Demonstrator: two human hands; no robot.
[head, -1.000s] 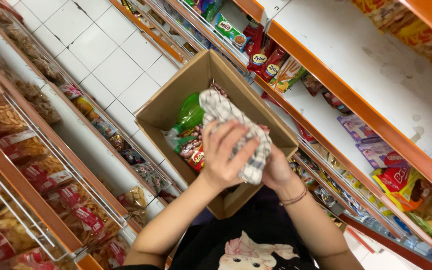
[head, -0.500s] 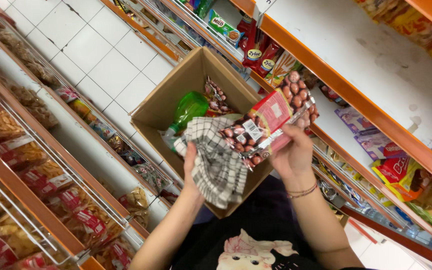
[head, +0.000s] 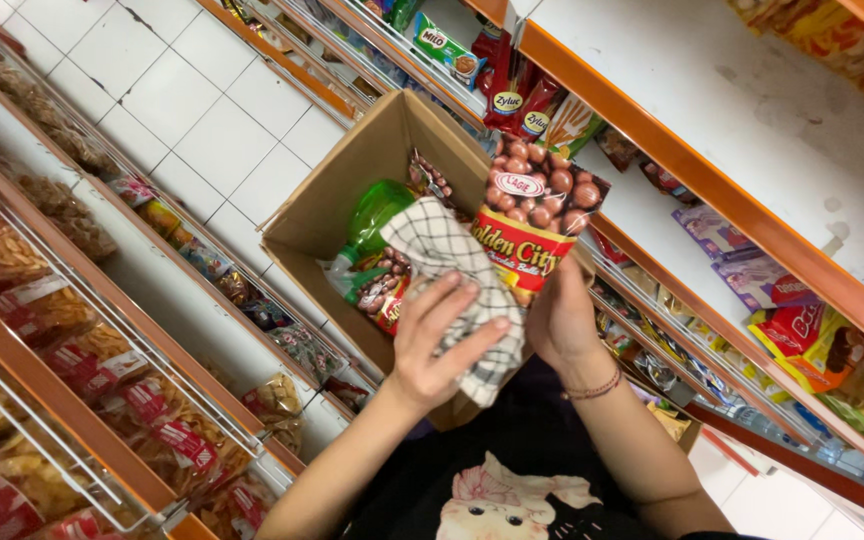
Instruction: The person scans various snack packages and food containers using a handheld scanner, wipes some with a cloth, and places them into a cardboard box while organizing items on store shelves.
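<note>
The snack bag point(head: 537, 215) with pictures of brown balls stands upright above the open cardboard box point(head: 337, 195), held from below by the closed fingers of the right hand point(head: 562, 325). The left hand point(head: 442, 340) presses a checked cloth point(head: 452, 265) against the bag, fingers spread half open. Orange shelves point(head: 712, 195) with packets stand on both sides.

Bare forearms, no sleeves visible. Right wrist: thin beaded bracelet point(head: 592, 385), dark reddish. Torso, lower centre of frame: black T-shirt point(head: 512, 470) with pale cartoon cat print point(head: 497, 505), pink bow on its head.

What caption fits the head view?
Left hand presses checked cloth against red snack bag held by right hand.
</note>
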